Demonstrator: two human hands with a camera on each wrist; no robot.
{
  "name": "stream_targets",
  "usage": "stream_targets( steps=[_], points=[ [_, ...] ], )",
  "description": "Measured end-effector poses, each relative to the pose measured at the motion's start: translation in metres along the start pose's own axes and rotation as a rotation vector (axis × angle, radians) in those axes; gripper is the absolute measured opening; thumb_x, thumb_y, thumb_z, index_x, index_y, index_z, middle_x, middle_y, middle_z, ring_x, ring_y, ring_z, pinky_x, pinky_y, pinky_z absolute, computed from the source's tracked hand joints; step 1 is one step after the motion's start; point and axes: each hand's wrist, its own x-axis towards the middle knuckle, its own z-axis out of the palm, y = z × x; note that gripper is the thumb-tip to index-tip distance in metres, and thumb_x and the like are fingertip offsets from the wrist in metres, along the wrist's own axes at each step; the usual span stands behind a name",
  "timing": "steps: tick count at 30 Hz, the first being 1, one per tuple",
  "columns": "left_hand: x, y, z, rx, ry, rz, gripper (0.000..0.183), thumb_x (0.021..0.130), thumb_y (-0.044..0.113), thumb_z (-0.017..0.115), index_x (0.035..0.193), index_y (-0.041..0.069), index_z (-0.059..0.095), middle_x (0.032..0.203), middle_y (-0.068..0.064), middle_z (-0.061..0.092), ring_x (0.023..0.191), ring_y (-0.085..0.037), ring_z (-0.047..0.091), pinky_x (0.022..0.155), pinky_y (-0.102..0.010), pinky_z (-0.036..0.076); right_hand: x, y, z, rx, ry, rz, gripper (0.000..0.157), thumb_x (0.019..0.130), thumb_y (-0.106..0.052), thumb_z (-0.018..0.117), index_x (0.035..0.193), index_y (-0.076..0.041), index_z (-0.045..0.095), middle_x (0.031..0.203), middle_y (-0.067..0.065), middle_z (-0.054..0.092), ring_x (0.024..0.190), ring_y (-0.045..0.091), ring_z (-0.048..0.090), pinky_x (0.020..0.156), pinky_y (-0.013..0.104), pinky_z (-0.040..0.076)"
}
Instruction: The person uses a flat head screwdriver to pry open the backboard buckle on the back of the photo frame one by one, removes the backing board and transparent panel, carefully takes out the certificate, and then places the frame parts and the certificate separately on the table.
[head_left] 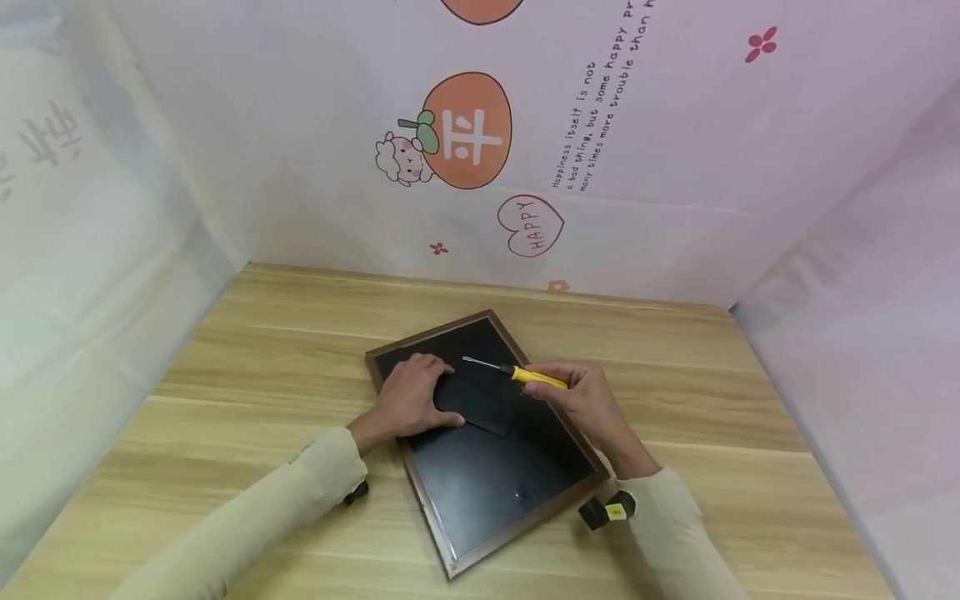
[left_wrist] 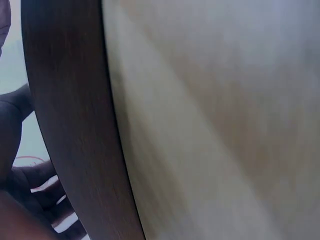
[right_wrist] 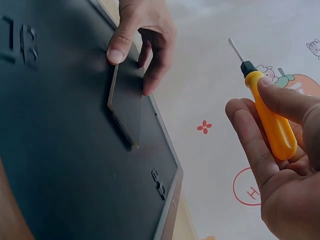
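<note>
A picture frame (head_left: 480, 496) with a brown rim lies on the table, its black backing board facing up. My left hand (head_left: 411, 396) reaches over the frame's left side and grips the black stand flap (right_wrist: 126, 95) on the backing. In the right wrist view, the thumb is at one edge of the flap and the fingers are at the other, with the flap tilted up from the board. My right hand (head_left: 585, 398) holds a screwdriver (head_left: 538, 377) by its yellow handle. The metal shaft points left above the backing, its tip apart from the board.
Small dark metal hangers (right_wrist: 158, 184) sit on the backing near its edges. Wood-grain table (head_left: 285, 350) surrounds the frame. A white printed cloth wall (head_left: 322, 192) rises behind the table, with pale sheets on both sides.
</note>
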Motion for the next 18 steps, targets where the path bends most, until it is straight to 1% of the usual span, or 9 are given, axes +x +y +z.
stream_targets(
  steps=[6,8,12,15,18],
  points=[
    [-0.006,0.008,0.002,0.045,0.044,-0.073,0.079,0.069,0.063,0.080,0.126,0.011,0.063,0.125,-0.009,0.063,0.116,-0.028,0.055,0.095,-0.044,0.048,0.001,-0.001,0.001,0.026,0.005,0.025,0.033,0.085,-0.017,0.077,0.113,0.001,0.072,0.098,0.010,0.076,0.080,0.010,0.068,0.073,0.022,0.059],
    [-0.008,0.011,0.003,0.056,0.058,-0.097,0.079,0.068,0.064,0.081,0.124,0.011,0.064,0.123,-0.009,0.063,0.114,-0.028,0.055,0.092,-0.043,0.048,0.002,0.000,0.001,0.032,0.004,0.018,0.033,0.086,-0.015,0.077,0.113,0.003,0.071,0.096,0.008,0.077,0.082,0.013,0.071,0.075,0.022,0.059],
    [-0.011,0.017,0.005,0.081,0.086,-0.152,0.079,0.066,0.065,0.081,0.121,0.011,0.065,0.119,-0.008,0.064,0.110,-0.027,0.055,0.088,-0.040,0.048,0.002,0.000,0.002,0.027,-0.001,-0.001,0.032,0.086,-0.014,0.076,0.113,0.003,0.071,0.093,0.006,0.077,0.083,0.015,0.072,0.076,0.022,0.059],
    [-0.013,0.021,0.007,0.097,0.103,-0.192,0.079,0.065,0.067,0.081,0.119,0.011,0.066,0.115,-0.008,0.064,0.106,-0.027,0.054,0.084,-0.038,0.047,0.002,0.001,0.002,0.019,-0.006,-0.005,0.032,0.086,-0.015,0.076,0.112,0.002,0.071,0.094,0.007,0.077,0.083,0.016,0.072,0.076,0.022,0.059],
    [-0.015,0.025,0.009,0.112,0.119,-0.228,0.080,0.064,0.068,0.080,0.118,0.010,0.066,0.110,-0.008,0.064,0.101,-0.026,0.053,0.081,-0.035,0.046,0.002,0.000,0.003,0.007,-0.009,-0.007,0.031,0.086,-0.016,0.076,0.112,0.001,0.072,0.094,0.012,0.077,0.085,0.021,0.073,0.077,0.023,0.059]
  ],
)
